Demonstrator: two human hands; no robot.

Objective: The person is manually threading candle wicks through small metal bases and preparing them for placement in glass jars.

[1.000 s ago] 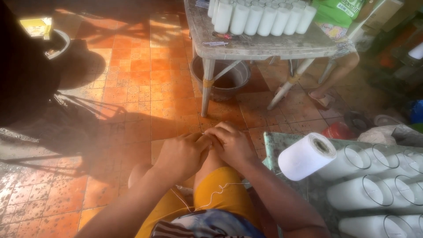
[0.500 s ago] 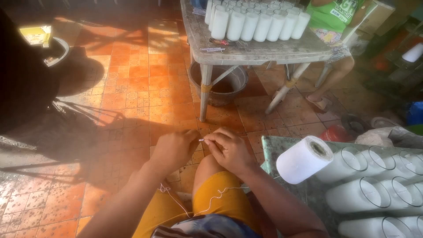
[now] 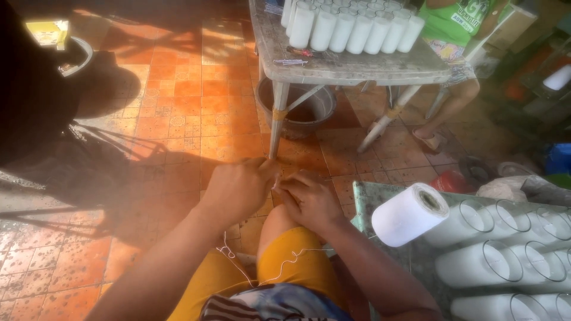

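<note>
left hand [image 3: 238, 190] and right hand [image 3: 309, 199] pinch thin white string [image 3: 279, 267] together | thread spool [image 3: 410, 215] right | counter [image 3: 357, 62] ahead

Both forearms reach forward and meet just beyond the knee [image 3: 284, 229]. The left hand [image 3: 238, 189] is curled into a loose fist, knuckles up, fingertips pinched and pressed against the right. The right hand [image 3: 309, 199] sits just beside it, above the knee, back of the hand up, fingers [image 3: 290, 185] bent inward and closed in a pinch toward the left. Both wrists are level, elbows low by the lap.
</note>
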